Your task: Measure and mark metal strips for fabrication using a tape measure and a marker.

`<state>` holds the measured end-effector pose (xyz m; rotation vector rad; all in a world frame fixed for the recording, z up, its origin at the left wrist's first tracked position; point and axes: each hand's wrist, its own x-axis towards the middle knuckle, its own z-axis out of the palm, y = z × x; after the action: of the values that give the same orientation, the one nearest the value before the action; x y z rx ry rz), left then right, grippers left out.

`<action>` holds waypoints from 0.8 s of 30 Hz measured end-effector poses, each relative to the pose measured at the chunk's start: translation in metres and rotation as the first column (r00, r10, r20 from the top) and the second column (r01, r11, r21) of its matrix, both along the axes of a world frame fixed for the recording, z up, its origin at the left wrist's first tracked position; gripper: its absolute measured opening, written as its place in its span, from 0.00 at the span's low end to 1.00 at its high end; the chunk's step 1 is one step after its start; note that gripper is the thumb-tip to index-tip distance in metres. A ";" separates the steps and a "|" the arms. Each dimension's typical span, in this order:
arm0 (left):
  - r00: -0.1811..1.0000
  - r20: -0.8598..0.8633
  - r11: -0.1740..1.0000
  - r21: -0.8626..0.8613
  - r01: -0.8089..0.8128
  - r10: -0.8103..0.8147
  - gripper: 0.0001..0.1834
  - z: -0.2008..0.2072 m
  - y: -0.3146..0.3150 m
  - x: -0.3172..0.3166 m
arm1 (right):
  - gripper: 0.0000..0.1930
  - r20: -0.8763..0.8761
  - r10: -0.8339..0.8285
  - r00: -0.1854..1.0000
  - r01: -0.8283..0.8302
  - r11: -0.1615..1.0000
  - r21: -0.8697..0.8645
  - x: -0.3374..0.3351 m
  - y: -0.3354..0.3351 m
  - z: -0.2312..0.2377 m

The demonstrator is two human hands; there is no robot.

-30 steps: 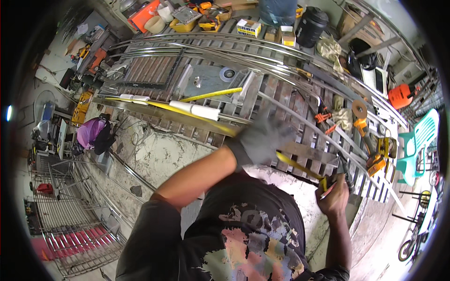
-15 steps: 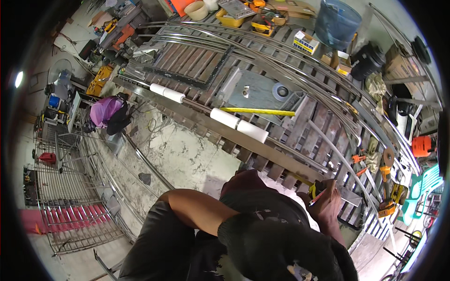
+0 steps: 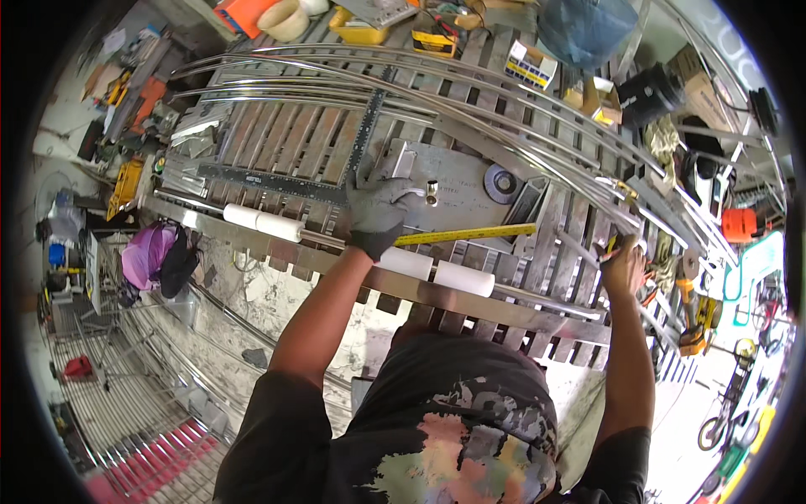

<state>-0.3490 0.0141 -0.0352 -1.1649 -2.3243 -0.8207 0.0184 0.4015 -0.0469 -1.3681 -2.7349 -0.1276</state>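
My left hand [image 3: 378, 210], in a grey glove, hovers or rests by the inner corner of a black steel square [image 3: 285, 184] on the slatted bench, fingers apart. Just right of its fingertips, a short shiny metal cylinder [image 3: 432, 193] stands on a grey plate [image 3: 462, 172]. Below them lies a yellow rule [image 3: 470, 234]. White wrapped sleeves [image 3: 463, 278] sit on a long metal tube [image 3: 546, 303] along the front edge, partly behind my left wrist. My bare right hand [image 3: 624, 267] is closed at the bench's right side; what it holds is too small to tell.
Long shiny metal tubes [image 3: 470, 113] run across the back of the bench. A grinding disc [image 3: 501, 183] lies on the plate. Small boxes [image 3: 530, 65], a blue bin [image 3: 588, 29] and a black container [image 3: 651, 94] stand behind. An angle grinder [image 3: 690, 323] is at the right.
My body has straightened from its bend to the right. The left hand has come into view over the square; the right hand has moved farther along the bench, its red-and-white pencil no longer visible.
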 end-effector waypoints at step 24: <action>-0.024 0.912 0.781 0.364 0.507 -0.410 0.13 0.044 0.051 0.028 | 0.21 -0.456 0.224 0.862 -0.300 0.949 -0.101 -0.183 -0.183 0.077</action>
<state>-0.3210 0.0650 0.0088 -1.8661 -2.8360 -2.4502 -0.1650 0.2188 0.0298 -0.8920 -2.5423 0.3940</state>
